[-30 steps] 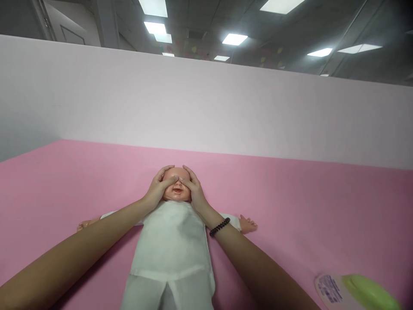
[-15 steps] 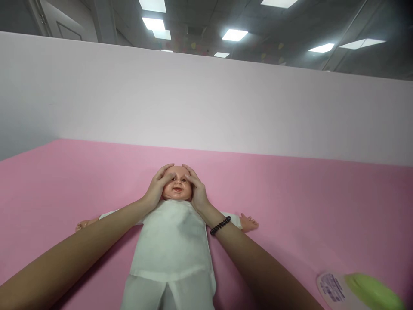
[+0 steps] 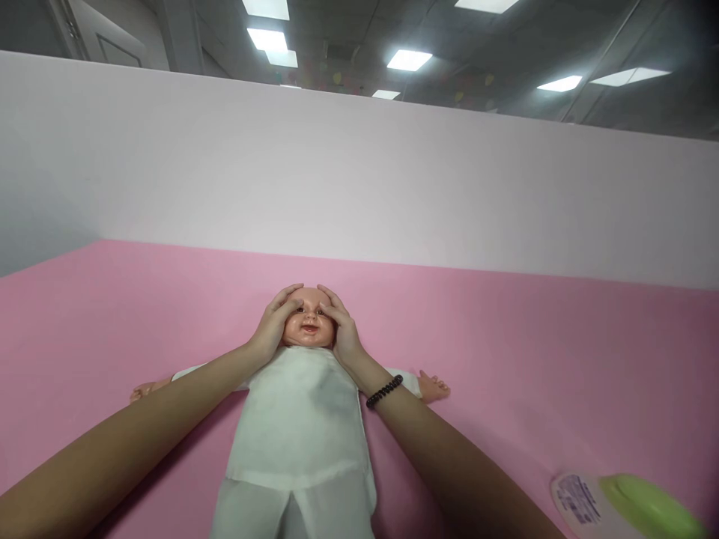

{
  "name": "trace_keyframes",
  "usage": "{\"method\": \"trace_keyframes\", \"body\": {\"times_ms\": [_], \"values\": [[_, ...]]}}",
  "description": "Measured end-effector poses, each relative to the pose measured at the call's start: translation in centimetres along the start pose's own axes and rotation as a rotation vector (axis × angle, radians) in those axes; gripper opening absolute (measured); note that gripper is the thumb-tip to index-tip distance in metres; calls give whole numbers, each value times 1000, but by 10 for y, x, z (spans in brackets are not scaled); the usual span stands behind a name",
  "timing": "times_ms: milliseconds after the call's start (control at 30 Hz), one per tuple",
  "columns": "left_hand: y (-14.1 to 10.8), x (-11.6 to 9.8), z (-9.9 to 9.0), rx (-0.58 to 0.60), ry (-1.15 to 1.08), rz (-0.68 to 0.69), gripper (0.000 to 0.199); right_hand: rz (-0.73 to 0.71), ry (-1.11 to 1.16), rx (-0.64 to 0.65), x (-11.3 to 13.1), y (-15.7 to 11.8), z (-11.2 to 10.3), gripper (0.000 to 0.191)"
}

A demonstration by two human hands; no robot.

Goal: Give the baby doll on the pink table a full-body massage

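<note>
A baby doll (image 3: 308, 408) in a white cloth top and trousers lies on its back with its arms stretched out sideways. Its bare head (image 3: 308, 337) is cupped between my two hands. My left hand (image 3: 276, 323) curves round the left side of the head, its thumb over the brow by one eye. On the opposite side my right hand (image 3: 344, 329) mirrors it, thumb near the other eye and fingers along the temple. A dark coiled band (image 3: 385, 391) circles my right wrist. Parts of the doll's sleeves are hidden behind my forearms.
The doll rests on a pink surface (image 3: 505, 359), with a white panel (image 3: 359, 172) rising behind it. At the bottom right lies a white container with a green lid (image 3: 645, 503), cut off by the frame's edge. Ceiling lights show above the panel.
My thumbs have shifted very slightly at the doll's brow, the right one a little inward. Both hands stay on the head, and the doll lies as before.
</note>
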State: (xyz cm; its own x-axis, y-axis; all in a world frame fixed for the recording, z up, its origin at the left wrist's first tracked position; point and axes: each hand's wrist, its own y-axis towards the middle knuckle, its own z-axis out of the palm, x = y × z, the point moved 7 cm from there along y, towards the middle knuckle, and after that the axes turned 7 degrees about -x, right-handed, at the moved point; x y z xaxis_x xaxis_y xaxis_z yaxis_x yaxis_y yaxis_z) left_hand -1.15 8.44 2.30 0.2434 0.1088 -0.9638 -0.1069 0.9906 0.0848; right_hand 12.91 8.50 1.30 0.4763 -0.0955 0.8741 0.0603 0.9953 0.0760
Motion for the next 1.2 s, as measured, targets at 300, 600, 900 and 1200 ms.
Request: {"method": "trace_keyframes", "body": {"times_ms": [300,600,900,1200], "values": [[-3,-1,-1,14,6,15,64,10,6,14,0,-3,3,56],[0,1,-1,-10,-3,-10,57,31,24,-13,-1,0,1,51],[-6,-3,1,22,-24,-2,64,56,27,-4,0,-3,4,60],[-2,2,1,24,-80,-22,54,42,37,-25,-1,1,1,52]]}}
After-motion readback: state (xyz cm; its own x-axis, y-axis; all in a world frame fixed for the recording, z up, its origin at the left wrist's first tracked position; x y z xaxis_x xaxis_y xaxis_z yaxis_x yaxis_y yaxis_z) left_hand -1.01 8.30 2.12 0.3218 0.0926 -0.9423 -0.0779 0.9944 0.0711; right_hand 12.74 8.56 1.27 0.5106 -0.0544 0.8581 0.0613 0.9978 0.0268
